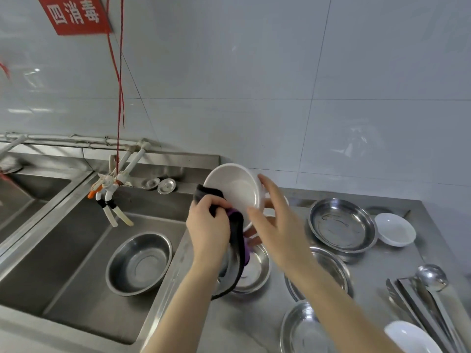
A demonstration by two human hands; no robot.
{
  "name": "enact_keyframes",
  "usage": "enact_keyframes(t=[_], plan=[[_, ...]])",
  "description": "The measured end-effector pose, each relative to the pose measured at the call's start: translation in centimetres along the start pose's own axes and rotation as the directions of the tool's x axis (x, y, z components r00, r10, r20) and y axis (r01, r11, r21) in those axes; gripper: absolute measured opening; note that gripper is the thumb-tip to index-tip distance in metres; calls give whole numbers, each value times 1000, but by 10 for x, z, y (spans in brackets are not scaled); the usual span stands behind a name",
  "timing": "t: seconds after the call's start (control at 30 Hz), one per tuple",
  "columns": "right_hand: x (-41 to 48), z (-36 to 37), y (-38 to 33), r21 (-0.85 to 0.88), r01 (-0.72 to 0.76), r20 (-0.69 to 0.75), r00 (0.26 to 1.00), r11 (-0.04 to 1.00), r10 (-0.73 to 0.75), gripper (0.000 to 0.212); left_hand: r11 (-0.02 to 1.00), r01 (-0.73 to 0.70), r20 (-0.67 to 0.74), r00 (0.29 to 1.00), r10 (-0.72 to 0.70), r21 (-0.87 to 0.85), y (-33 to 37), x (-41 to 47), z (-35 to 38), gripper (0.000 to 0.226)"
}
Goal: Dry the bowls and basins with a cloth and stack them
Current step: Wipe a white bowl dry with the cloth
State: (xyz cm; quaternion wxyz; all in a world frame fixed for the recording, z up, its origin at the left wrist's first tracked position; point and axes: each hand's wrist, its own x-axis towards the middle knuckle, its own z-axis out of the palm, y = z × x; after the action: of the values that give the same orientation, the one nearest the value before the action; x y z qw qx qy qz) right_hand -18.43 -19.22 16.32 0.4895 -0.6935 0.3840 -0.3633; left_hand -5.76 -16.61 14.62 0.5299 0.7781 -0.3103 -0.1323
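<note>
Here, a deep steel sink fills the left, with one steel basin upright inside it. To its right runs a steel counter carrying several more steel basins, a small white bowl near the wall and a ladle at the right edge. Above the counter, a person holds a white bowl tilted, its inside facing the camera. The right hand grips its rim, thumb on the near edge and fingers spread round the back. The left hand clutches a dark cloth against the bowl's lower left rim; the cloth's tail hangs down.
</note>
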Motion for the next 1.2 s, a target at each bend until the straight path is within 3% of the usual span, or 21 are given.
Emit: enact_keyframes(t=[0.1,0.17,0.23,0.33,0.4,0.47,0.53,0.6,0.67,0.93,1.1,1.2], plan=[[1,4,6,-98,13,-58,998,995,-19,68,998,-63,73,995,61,21,-1,-7,0,30],[8,-6,5,-83,-19,-22,1000,996,17,65,988,-146,109,984,140,52,-3,-2,-5,31],[17,-23,2,-92,-54,108,992,994,64,59,959,-273,187,949,254,80,-4,8,-12,30],[34,-45,-8,-174,-94,342,928,980,149,57,852,-505,373,823,427,139,-4,19,-16,25],[40,-48,-12,-174,-108,369,914,979,167,59,823,-548,403,794,455,152,-2,25,-15,23],[38,-41,-10,-95,-138,304,939,986,161,59,858,-495,311,844,436,139,0,27,-14,22],[31,-29,-3,57,-171,191,969,984,157,57,927,-355,207,922,327,119,4,20,-11,23],[22,-15,7,151,-115,16,993,982,113,55,984,-171,193,968,160,43,4,4,-6,24],[15,-6,16,128,-56,-80,995,990,67,56,998,-56,212,976,56,-9,2,-8,-5,24],[28,-32,3,48,-124,152,982,991,115,57,968,-216,186,964,191,125,9,-3,-2,23],[25,-29,5,33,-124,173,978,992,116,57,946,-183,81,983,167,268,14,-5,6,46],[20,-23,14,-21,-94,114,989,995,96,56,931,-154,16,987,157,331,12,-5,9,51]])
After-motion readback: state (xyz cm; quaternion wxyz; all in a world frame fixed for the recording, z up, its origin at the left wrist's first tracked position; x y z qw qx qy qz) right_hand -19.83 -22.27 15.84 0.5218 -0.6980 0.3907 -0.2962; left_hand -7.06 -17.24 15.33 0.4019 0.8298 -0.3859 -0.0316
